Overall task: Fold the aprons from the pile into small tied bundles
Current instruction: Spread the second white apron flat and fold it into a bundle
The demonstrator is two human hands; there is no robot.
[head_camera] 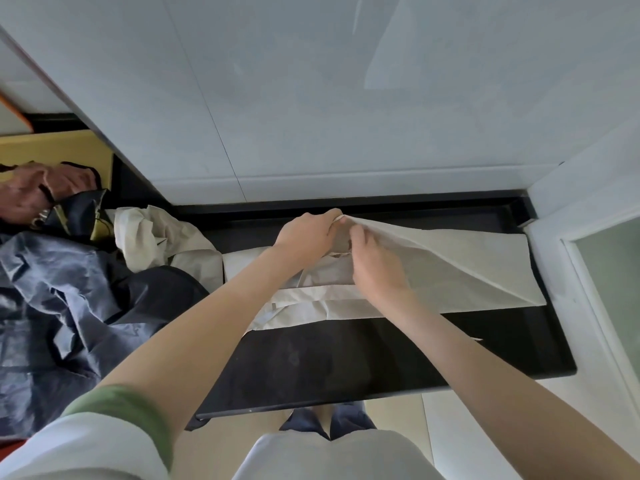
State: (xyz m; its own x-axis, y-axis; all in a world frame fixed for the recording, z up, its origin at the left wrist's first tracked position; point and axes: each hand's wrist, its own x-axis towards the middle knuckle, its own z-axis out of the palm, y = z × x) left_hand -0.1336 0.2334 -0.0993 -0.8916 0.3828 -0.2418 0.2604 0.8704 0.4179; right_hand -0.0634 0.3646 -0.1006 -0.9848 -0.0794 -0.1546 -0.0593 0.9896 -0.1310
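Left hand (304,233) pinches lifted corner, creased cream apron (467,268); right hand (377,268) seemingly pinches same cloth.

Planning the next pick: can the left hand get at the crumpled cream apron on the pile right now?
Likely yes, once freed: the left hand pinches the raised edge of the flat apron. The crumpled cream apron lies exposed on top, just left of that forearm.
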